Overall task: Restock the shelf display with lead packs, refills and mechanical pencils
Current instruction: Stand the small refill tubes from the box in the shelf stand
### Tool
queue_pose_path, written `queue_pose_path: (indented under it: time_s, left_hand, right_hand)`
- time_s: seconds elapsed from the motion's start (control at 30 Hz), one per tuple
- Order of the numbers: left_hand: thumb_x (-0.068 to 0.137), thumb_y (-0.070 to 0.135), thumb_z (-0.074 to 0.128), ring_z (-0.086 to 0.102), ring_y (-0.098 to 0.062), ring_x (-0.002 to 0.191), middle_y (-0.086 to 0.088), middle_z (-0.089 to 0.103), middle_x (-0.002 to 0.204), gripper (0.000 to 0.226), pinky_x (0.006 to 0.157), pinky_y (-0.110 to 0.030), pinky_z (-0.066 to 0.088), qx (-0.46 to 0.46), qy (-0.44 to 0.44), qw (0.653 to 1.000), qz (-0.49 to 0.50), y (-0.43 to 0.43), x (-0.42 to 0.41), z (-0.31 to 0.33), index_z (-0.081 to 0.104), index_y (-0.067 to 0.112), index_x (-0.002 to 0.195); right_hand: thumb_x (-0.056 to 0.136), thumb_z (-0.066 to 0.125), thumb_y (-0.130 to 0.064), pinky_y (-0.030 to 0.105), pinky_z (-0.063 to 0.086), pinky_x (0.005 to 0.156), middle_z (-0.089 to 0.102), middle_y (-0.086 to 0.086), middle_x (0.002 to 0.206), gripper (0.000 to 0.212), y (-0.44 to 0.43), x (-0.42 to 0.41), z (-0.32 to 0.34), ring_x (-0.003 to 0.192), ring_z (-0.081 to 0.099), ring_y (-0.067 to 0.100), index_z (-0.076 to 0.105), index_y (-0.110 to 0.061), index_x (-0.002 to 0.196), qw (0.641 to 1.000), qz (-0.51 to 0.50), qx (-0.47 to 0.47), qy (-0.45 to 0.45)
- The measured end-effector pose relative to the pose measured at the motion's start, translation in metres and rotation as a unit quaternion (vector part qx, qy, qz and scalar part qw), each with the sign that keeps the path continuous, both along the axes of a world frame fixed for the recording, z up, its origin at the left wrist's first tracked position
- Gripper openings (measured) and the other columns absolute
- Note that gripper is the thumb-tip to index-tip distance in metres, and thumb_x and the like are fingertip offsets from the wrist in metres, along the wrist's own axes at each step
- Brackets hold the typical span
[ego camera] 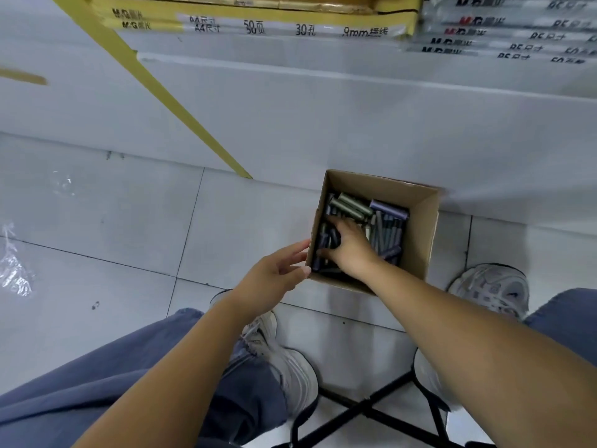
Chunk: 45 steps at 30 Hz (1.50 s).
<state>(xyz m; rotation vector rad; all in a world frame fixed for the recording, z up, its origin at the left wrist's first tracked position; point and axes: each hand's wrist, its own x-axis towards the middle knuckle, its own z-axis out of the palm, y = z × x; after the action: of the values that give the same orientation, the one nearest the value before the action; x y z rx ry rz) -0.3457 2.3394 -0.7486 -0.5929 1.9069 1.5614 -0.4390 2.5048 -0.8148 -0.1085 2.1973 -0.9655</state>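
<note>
Reaches with right hand [350,245] down into open cardboard box [420,227] on tiled floor [113,221], fingers over dark pencils and tubes [387,234]. Touches box's near-left corner with left hand [274,279]. Plants white shoes [491,289] near, left and right.

Grey floor tiles [97,221] with dark grout lines were noted. Crumpled clear plastic [14,273] was seen at the far left edge. A yellow strip [155,92] was seen running diagonally across the white shelf base [355,130]. Above it, yellow-edged paper packs [290,27] printed "A4" and grey-labelled packs [517,30] were stacked. White sneakers [287,360], blue trousers [113,383] and a black crossed stool frame [371,412] were recorded near the bottom.
</note>
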Motion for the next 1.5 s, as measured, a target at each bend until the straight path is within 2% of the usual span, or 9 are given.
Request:
queue_pose_path:
  time_s: [0.3,0.43,0.57,0.73,0.87,1.03,1.17,1.27,1.5]
  left_hand:
    - [0.097,0.024,0.063,0.060,0.013,0.108,0.036,0.063,0.112,0.056,0.077,-0.014,0.054,0.006,-0.009,1.000,0.004,0.002,-0.001,0.004,0.052,0.077,0.106]
    - [0.096,0.025,0.064,0.060,0.013,0.108,0.030,0.060,0.119,0.049,0.080,-0.016,0.053,0.006,-0.009,1.000,0.011,0.002,0.000,0.003,0.052,0.069,0.114]
    - [0.097,0.025,0.062,0.059,0.014,0.108,0.021,0.059,0.129,0.049,0.088,-0.021,0.051,-0.001,-0.002,1.000,0.009,0.003,-0.001,0.004,0.048,0.058,0.130]
    - [0.098,0.023,0.060,0.061,0.009,0.111,0.016,0.061,0.133,0.048,0.083,-0.019,0.051,-0.002,0.001,1.000,0.004,0.006,-0.001,0.007,0.049,0.051,0.136]
    - [0.097,0.019,0.061,0.063,0.011,0.101,0.016,0.064,0.125,0.048,0.079,-0.018,0.053,-0.019,0.005,1.000,-0.005,0.006,-0.006,0.015,0.050,0.055,0.128]
    - [0.091,0.024,0.071,0.051,-0.004,0.125,0.011,0.052,0.140,0.066,0.090,-0.018,0.041,-0.039,0.056,0.998,0.004,0.014,-0.026,0.049,0.039,0.037,0.147]
    - [0.090,0.027,0.072,0.061,-0.002,0.116,0.016,0.059,0.134,0.058,0.092,-0.021,0.051,0.053,0.121,0.990,-0.041,0.027,-0.046,0.108,0.047,0.043,0.140]
    - [0.094,0.018,0.068,0.066,-0.012,0.112,0.005,0.066,0.124,0.044,0.086,-0.030,0.059,0.106,0.159,0.979,-0.069,0.037,-0.054,0.156,0.053,0.032,0.133]
    - [0.096,0.012,0.064,0.069,-0.020,0.108,-0.002,0.070,0.116,0.038,0.088,-0.037,0.059,0.122,0.239,0.961,-0.069,0.048,-0.061,0.254,0.055,0.017,0.132]
  right_hand:
    - [0.078,0.078,-0.025,0.030,0.049,0.084,0.051,-0.005,0.121,0.053,0.005,-0.003,-0.010,0.112,0.054,0.018,0.049,-0.038,0.120,0.995,-0.014,-0.041,-0.092]
    - [0.079,0.077,-0.031,0.018,0.037,0.068,0.049,-0.020,0.100,0.044,0.007,0.001,-0.010,0.101,0.049,0.009,0.045,-0.044,0.105,0.991,-0.032,-0.072,-0.110]
    - [0.078,0.077,-0.033,0.027,0.045,0.074,0.057,-0.009,0.112,0.036,0.007,-0.004,-0.004,0.101,0.055,0.012,0.052,-0.044,0.101,0.987,-0.049,-0.092,-0.125]
    - [0.081,0.075,-0.030,0.019,0.041,0.063,0.057,0.001,0.121,0.037,0.008,0.003,0.001,0.100,0.053,0.012,0.053,-0.042,0.108,0.983,-0.085,-0.107,-0.126]
    - [0.083,0.074,-0.028,0.025,0.039,0.082,0.051,0.001,0.125,0.042,0.013,0.001,0.019,0.108,0.045,0.010,0.054,-0.038,0.118,0.978,-0.108,-0.124,-0.129]
    - [0.080,0.075,-0.033,0.019,0.047,0.074,0.064,-0.013,0.108,0.029,0.028,-0.014,0.090,0.094,0.059,0.003,0.057,-0.049,0.096,0.981,-0.091,-0.164,-0.050]
    - [0.077,0.077,-0.034,0.009,0.048,0.068,0.069,-0.023,0.090,0.030,0.035,-0.019,0.162,0.082,0.065,-0.005,0.060,-0.052,0.093,0.975,-0.078,-0.204,0.047]
    - [0.081,0.075,-0.024,0.020,0.051,0.075,0.071,-0.013,0.090,0.032,0.034,-0.017,0.212,0.083,0.066,0.003,0.060,-0.049,0.094,0.961,-0.062,-0.250,0.102]
    - [0.089,0.066,-0.016,0.015,0.048,0.065,0.068,-0.014,0.082,0.038,0.035,-0.010,0.327,0.074,0.064,0.004,0.058,-0.052,0.096,0.927,-0.011,-0.308,0.215]
